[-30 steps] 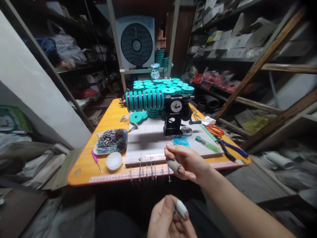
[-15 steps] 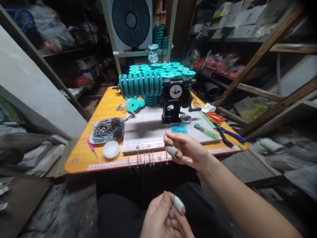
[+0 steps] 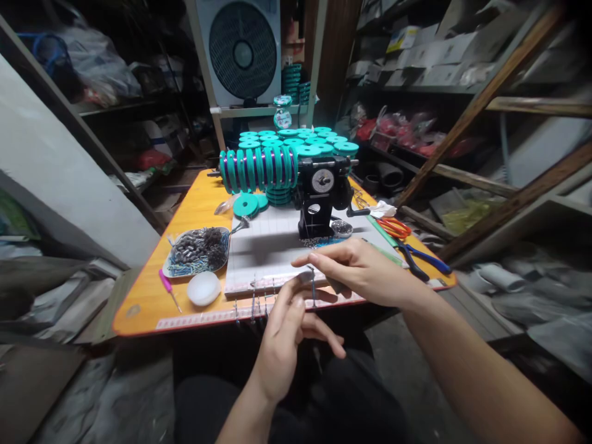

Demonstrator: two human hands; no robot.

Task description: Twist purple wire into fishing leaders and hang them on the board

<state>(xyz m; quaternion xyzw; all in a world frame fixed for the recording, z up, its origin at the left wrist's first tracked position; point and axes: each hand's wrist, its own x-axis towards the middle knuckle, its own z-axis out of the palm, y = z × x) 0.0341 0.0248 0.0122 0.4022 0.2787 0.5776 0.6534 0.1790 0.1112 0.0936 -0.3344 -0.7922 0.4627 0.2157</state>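
Note:
My left hand [image 3: 283,339] is raised at the table's front edge, its fingers spread and the taped index fingertip reaching beside my right hand. My right hand [image 3: 365,271] comes in from the right, palm down, over the near edge of the white board [image 3: 259,262]. Its fingers stretch left, with a grey finger cover partly hidden beneath. Nothing held shows in either hand, though the fingertips overlap. Between them a thin blue-and-metal piece of tackle [image 3: 314,290] stands at the edge. More such thin pieces [image 3: 254,302] hang along the edge to the left.
A black winding machine [image 3: 319,197] carries teal spools [image 3: 259,168] on its shaft. At left are a tray of metal parts [image 3: 185,271], a white bowl [image 3: 203,288] and a pink-handled pick [image 3: 165,280]. Blue-handled pliers [image 3: 432,259] lie at right.
My left hand has risen from my lap to the table edge and its fingers have spread; the small dark-blue piece it held no longer shows there. My right hand has turned palm down.

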